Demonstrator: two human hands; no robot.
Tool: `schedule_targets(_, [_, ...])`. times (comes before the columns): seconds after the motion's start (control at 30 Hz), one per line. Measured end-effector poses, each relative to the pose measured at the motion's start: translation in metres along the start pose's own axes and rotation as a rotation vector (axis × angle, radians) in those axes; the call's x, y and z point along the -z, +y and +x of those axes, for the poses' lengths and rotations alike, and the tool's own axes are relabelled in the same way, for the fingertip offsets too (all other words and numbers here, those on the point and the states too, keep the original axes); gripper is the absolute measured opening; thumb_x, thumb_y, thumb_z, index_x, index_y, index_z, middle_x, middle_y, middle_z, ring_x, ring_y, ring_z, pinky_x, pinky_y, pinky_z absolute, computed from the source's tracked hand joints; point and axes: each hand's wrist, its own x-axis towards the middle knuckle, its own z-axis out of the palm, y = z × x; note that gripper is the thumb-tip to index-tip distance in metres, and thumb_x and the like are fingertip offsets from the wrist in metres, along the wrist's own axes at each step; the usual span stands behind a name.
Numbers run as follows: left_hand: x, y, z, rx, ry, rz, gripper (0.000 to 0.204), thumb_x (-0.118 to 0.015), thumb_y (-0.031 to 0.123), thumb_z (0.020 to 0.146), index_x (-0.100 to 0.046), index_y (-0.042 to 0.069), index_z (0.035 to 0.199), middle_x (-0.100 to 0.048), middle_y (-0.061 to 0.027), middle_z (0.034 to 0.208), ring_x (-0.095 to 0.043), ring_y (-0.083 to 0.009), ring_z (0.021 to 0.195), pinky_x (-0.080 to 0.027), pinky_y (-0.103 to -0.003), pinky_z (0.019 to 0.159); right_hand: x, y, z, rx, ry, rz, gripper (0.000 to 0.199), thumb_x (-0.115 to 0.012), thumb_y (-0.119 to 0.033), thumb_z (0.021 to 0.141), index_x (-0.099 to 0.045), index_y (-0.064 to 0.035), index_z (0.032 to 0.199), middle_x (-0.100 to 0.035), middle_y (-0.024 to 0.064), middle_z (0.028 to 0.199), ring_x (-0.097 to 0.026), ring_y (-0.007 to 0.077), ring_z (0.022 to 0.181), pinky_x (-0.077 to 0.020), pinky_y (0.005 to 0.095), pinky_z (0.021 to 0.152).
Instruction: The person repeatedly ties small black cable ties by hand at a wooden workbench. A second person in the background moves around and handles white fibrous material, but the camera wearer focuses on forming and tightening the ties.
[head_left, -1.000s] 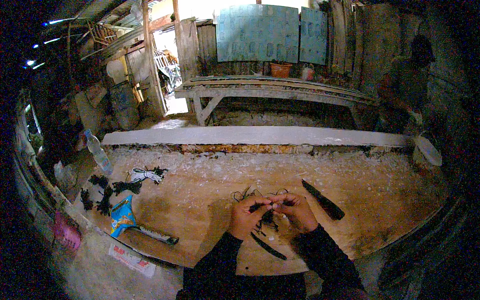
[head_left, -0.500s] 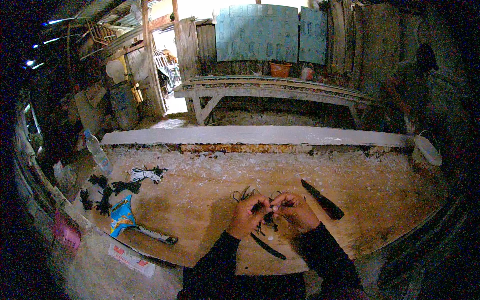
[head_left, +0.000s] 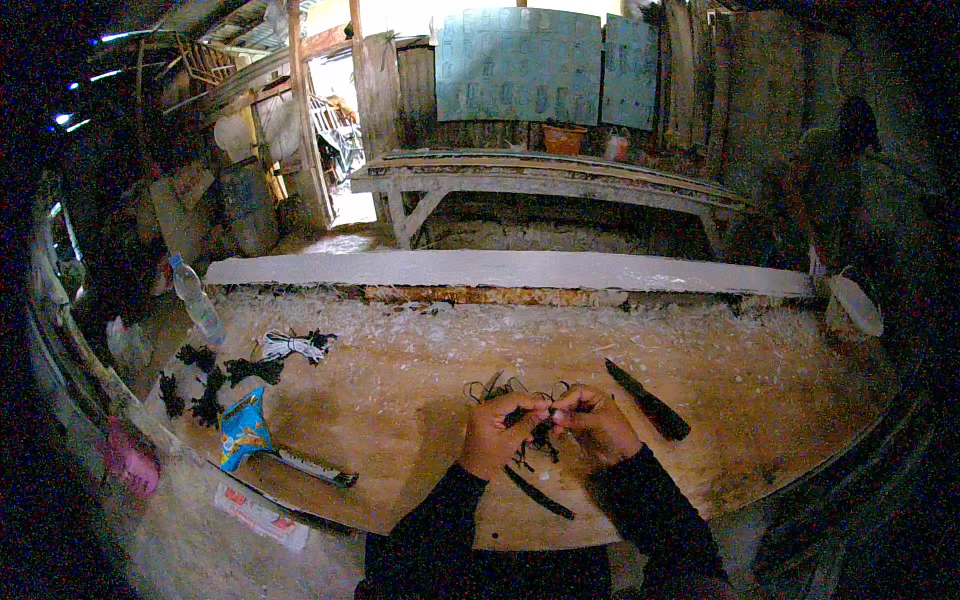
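Note:
My left hand (head_left: 497, 432) and my right hand (head_left: 603, 428) meet over the wooden table (head_left: 400, 400), fingertips pinched together. Between them is thin black cord (head_left: 541, 437), its loose ends hanging below the fingers; loops of it curl up behind the knuckles. The exact spot they pinch is too small to make out. Just below the hands lies a narrow dark strip (head_left: 540, 493). To the right of my right hand rests a dark, pointed, blade-like piece (head_left: 648, 400).
At left lie black cord bundles (head_left: 208, 395), a white cord bundle (head_left: 292, 346), a blue packet (head_left: 245, 432), a long narrow tool (head_left: 315, 468) and a plastic bottle (head_left: 198, 300). A pale raised board (head_left: 500, 268) crosses the far edge. Behind stands a bench (head_left: 560, 182); a dim person (head_left: 835, 190) is at right.
The whole view has shifted very slightly. Both hands stay together at the cord, with only small finger movement; the things on the table lie as before.

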Motion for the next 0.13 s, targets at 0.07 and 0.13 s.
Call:
schedule_targets(0.07, [0.0008,-0.0045,0.0013,-0.13,0.007,0.083,0.013,-0.06,0.012,0.079,-0.061,0.004,0.09,-0.062,-0.0058,0.084,-0.057,-0.012,0.07,-0.048,-0.023,0.057,0.0043,0.0028,0.001,0.02,-0.009,-0.017,0.009,-0.063,-0.002,0.072,-0.056,-0.0031,0.078,-0.059,0.0057,0.075,-0.057,0.0135,0.063,-0.0463,0.0244,0.058])
schedule_targets(0.13, [0.0029,-0.0104,0.0047,-0.242,-0.008,0.182,0.013,-0.06,0.014,0.08,-0.062,0.006,0.09,-0.062,-0.0077,0.086,-0.058,-0.0146,0.074,-0.048,-0.026,0.067,0.0092,0.007,0.0038,0.032,-0.03,-0.024,0.01,-0.064,-0.003,0.073,-0.057,-0.0037,0.08,-0.059,0.0062,0.075,-0.057,0.0143,0.063,-0.0475,0.026,0.061])
